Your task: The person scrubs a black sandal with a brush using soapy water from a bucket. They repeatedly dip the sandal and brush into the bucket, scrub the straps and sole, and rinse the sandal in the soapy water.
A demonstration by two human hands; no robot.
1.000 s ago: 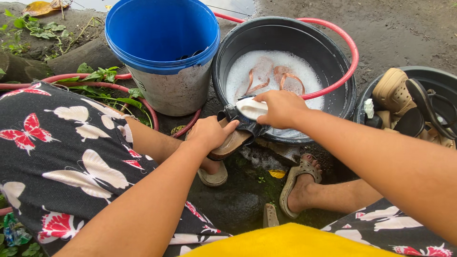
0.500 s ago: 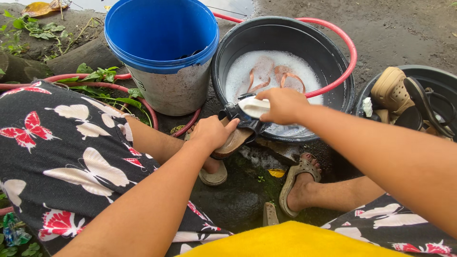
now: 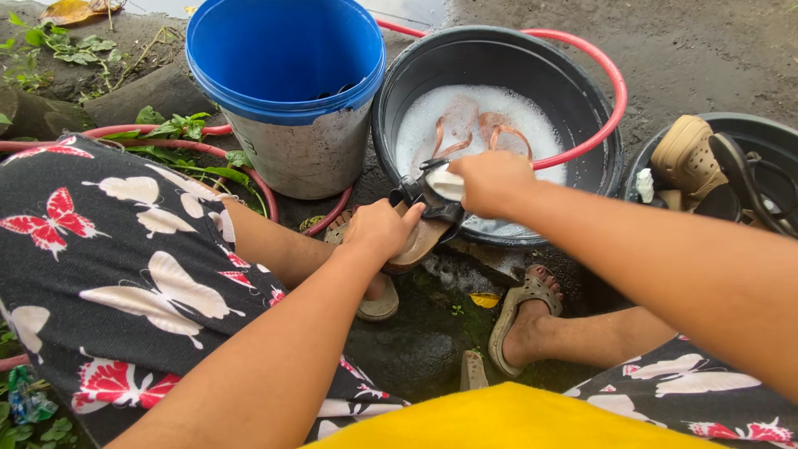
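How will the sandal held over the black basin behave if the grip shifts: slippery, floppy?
Probably slippery: the sandal sits at the rim of a basin full of suds. The sole looks flat and fairly stiff under the left hand; the dark straps likely flop. It seems light, held easily while the right hand scrubs.

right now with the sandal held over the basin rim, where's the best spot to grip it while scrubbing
Probably the heel end of the tan sandal, taken from the near side, as the left hand does. The sole tilts toward the black basin, its black straps at the far end under the right hand and its white scrubber, so the bare heel end stays free.
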